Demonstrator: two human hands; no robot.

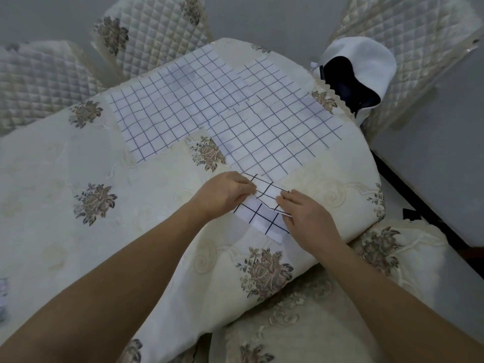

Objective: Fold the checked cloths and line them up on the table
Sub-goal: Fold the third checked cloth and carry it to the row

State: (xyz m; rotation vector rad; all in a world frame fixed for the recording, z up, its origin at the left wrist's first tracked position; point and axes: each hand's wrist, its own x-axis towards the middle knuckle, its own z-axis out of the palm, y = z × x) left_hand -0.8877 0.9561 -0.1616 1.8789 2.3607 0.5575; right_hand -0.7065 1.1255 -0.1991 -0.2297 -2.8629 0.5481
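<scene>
My left hand (226,195) and right hand (303,216) pinch a small checked cloth (262,210) mid-fold at the table's (78,166) near edge. I'd align the corners before pressing the crease.

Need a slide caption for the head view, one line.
Both hands, left hand and right hand, fold a small white black-checked cloth on the cream floral tablecloth.

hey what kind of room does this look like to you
Probably a home dining area. A table under a cream embroidered tablecloth with flower motifs is ringed by chairs in quilted cream covers. Both hands, left and right, pinch a small white cloth with dark checks, with larger checked cloths spread beyond.
</scene>
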